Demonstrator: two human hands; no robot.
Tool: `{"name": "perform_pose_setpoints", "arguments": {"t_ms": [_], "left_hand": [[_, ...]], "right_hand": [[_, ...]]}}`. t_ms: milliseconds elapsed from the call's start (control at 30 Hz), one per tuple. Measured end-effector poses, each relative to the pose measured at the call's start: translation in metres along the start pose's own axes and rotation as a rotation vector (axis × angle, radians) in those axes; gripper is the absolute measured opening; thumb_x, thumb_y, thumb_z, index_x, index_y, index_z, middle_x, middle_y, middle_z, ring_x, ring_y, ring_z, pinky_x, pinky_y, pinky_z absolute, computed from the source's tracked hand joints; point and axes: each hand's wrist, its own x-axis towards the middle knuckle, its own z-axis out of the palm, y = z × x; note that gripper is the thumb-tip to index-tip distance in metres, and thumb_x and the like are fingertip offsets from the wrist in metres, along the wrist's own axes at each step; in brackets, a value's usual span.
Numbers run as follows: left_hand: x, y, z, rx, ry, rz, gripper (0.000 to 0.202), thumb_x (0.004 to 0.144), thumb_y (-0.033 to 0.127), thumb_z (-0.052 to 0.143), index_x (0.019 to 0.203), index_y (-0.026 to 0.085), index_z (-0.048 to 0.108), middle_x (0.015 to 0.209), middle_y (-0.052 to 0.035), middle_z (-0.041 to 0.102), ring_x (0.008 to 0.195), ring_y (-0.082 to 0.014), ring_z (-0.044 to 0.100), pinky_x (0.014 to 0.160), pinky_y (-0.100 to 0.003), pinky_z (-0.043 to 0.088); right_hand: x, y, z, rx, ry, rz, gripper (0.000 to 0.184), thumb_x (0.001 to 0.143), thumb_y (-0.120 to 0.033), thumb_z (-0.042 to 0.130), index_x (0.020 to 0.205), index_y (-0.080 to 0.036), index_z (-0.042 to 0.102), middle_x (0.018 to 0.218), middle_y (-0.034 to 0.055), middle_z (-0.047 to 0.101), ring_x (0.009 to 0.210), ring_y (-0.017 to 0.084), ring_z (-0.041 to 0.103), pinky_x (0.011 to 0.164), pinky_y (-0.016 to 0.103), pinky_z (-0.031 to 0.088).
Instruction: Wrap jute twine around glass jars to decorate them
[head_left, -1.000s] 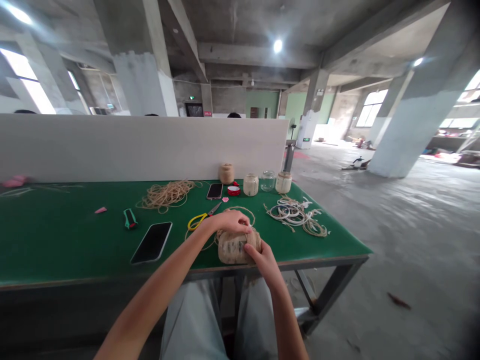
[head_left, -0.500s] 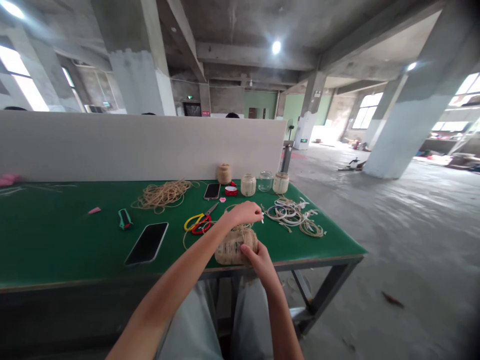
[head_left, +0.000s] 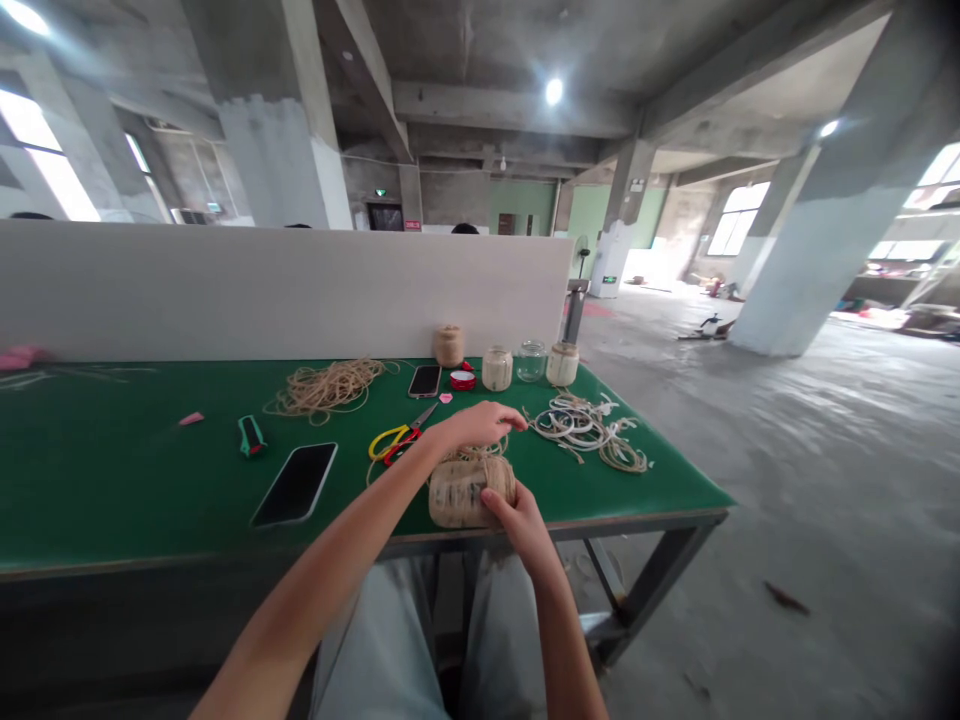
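A jar partly wrapped in jute twine [head_left: 463, 492] lies on its side near the front edge of the green table [head_left: 135, 480]. My right hand [head_left: 514, 518] grips its near right end from below. My left hand [head_left: 480, 425] hovers just above the jar's far side, fingers pinched on a strand of twine that runs down to the jar. Yellow-and-red scissors [head_left: 395, 441] lie just left of my left hand.
A black phone [head_left: 295, 484] lies to the left, a green-black cutter [head_left: 249, 436] beyond it. A loose twine heap [head_left: 326, 386], a second phone [head_left: 425, 380], red tape [head_left: 463, 380], several jars [head_left: 497, 368] and coiled cord [head_left: 589, 428] sit farther back. A white partition [head_left: 285, 290] backs the table.
My left hand lifted off the jar's top and moved right and away, drawing twine, then dropped a little lower. The right hand kept its hold on the jar.
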Motion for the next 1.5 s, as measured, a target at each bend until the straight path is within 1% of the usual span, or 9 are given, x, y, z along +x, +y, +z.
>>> {"name": "perform_pose_setpoints", "arguments": {"t_ms": [100, 200, 467, 533, 667, 800, 1133, 1400, 1500], "left_hand": [[-0.017, -0.015, -0.007, -0.009, -0.110, 0.006, 0.044, 0.068, 0.003, 0.037, 0.099, 0.021, 0.063, 0.113, 0.0013, 0.060, 0.104, -0.0150, 0.052, 0.089, -0.023, 0.037], [-0.029, -0.027, -0.008, -0.017, -0.174, -0.015, 0.046, 0.062, 0.002, 0.038, 0.093, 0.021, 0.065, 0.109, 0.0012, 0.062, 0.101, -0.0161, 0.054, 0.088, -0.024, 0.038], [-0.049, -0.036, -0.007, -0.080, -0.150, -0.029, 0.013, 0.075, 0.021, 0.050, 0.079, 0.017, 0.062, 0.105, -0.0017, 0.061, 0.107, -0.0185, 0.049, 0.091, -0.026, 0.036], [-0.051, -0.035, -0.007, -0.086, -0.127, -0.034, 0.016, 0.076, 0.030, 0.052, 0.079, 0.016, 0.059, 0.100, -0.0025, 0.061, 0.099, -0.0181, 0.052, 0.085, -0.025, 0.038], [-0.047, -0.032, -0.003, -0.078, -0.075, -0.073, 0.028, 0.082, 0.041, 0.042, 0.085, 0.015, 0.053, 0.080, -0.0007, 0.057, 0.072, -0.0135, 0.052, 0.063, -0.022, 0.040], [-0.036, -0.029, 0.003, -0.052, -0.091, -0.104, 0.028, 0.080, 0.042, 0.044, 0.083, 0.015, 0.054, 0.071, 0.0013, 0.052, 0.062, -0.0114, 0.047, 0.054, -0.020, 0.035], [-0.031, -0.027, 0.004, 0.023, -0.152, -0.148, 0.020, 0.073, 0.032, 0.049, 0.077, 0.016, 0.059, 0.072, 0.0002, 0.057, 0.063, -0.0119, 0.049, 0.054, -0.020, 0.035], [-0.032, -0.021, 0.006, 0.052, -0.148, -0.143, 0.020, 0.074, 0.031, 0.048, 0.076, 0.015, 0.060, 0.075, -0.0005, 0.059, 0.065, -0.0117, 0.050, 0.055, -0.020, 0.034], [-0.033, -0.018, 0.006, 0.049, -0.155, -0.135, 0.020, 0.074, 0.031, 0.048, 0.076, 0.015, 0.059, 0.075, -0.0004, 0.059, 0.065, -0.0117, 0.050, 0.055, -0.019, 0.035]], "right_hand": [[0.000, 0.001, -0.001, 0.002, -0.020, 0.002, 0.044, 0.068, -0.041, 0.064, 0.098, -0.009, 0.060, 0.081, 0.0057, 0.063, 0.071, 0.017, 0.056, 0.062, 0.024, 0.045], [-0.001, 0.001, -0.002, 0.002, -0.031, -0.004, 0.044, 0.069, -0.041, 0.063, 0.100, -0.010, 0.059, 0.084, 0.0059, 0.063, 0.073, 0.017, 0.056, 0.063, 0.024, 0.045], [-0.002, 0.002, -0.004, 0.001, -0.050, -0.018, 0.044, 0.070, -0.040, 0.063, 0.101, -0.010, 0.059, 0.086, 0.0063, 0.064, 0.076, 0.018, 0.057, 0.067, 0.026, 0.045], [-0.002, 0.002, -0.004, 0.004, -0.051, -0.016, 0.044, 0.070, -0.041, 0.063, 0.101, -0.010, 0.059, 0.086, 0.0064, 0.064, 0.075, 0.018, 0.057, 0.066, 0.026, 0.045], [-0.002, 0.003, -0.003, 0.009, -0.047, -0.018, 0.044, 0.070, -0.041, 0.063, 0.100, -0.010, 0.059, 0.086, 0.0062, 0.064, 0.076, 0.018, 0.057, 0.066, 0.026, 0.046], [-0.002, 0.005, -0.005, 0.010, -0.064, -0.021, 0.045, 0.069, -0.042, 0.064, 0.100, -0.010, 0.059, 0.084, 0.0057, 0.064, 0.075, 0.018, 0.057, 0.065, 0.026, 0.046], [-0.003, 0.006, -0.006, 0.021, -0.091, -0.035, 0.045, 0.069, -0.042, 0.064, 0.101, -0.011, 0.059, 0.087, 0.0049, 0.063, 0.077, 0.018, 0.056, 0.068, 0.025, 0.044], [0.008, -0.004, -0.015, 0.010, -0.064, 0.050, 0.048, 0.072, -0.056, 0.051, 0.078, -0.010, 0.063, 0.063, 0.0040, 0.061, 0.057, 0.015, 0.054, 0.054, 0.025, 0.042], [0.010, -0.009, -0.009, 0.006, -0.030, 0.081, 0.046, 0.069, -0.056, 0.056, 0.066, -0.010, 0.061, 0.054, 0.0033, 0.059, 0.048, 0.012, 0.050, 0.045, 0.022, 0.036]]}}
